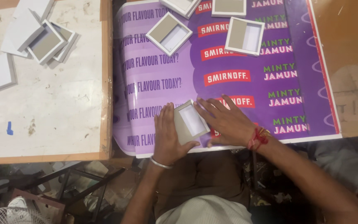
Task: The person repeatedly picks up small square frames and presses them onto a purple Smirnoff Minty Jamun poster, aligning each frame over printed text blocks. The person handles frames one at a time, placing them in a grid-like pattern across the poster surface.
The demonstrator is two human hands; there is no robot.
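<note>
Right now a small shallow box tray (pixel 190 122) — grey card walls, white bottom, open side up — sits at the near edge of the purple printed sheet (pixel 237 89), just in front of the person. Left hand (pixel 168 137) lies flat along the tray's left side, thumb hooked round its near corner, fingers stretched up beside the left wall; so it's a loose hold w/ the thumb, not a closed fist. Right hand (pixel 228 121) is spread flat, palm down, fingertips touching the tray's top-right edge & the rest pressing on the sheet; it grips nothing. Red thread (pixel 258 137) on the right wrist, thin metal bangle (pixel 160 163) on the left.

Further up the sheet lie more trays of the same kind: one tilted (pixel 169 33) at upper left, one (pixel 244 36) near the middle, two more cut off by the top edge (pixel 229 7) & (pixel 181 6). All well apart from the hands.

Sheet covers a brown board (pixel 349 62) that shows at right. To the left — a separate white worktop w/ wood rim (pixel 54 103), stained, w/ a loose pile of white trays & lids (pixel 42 39) at its far corner. Bottom left corner: part of a white fan grille (pixel 9 215).
</note>
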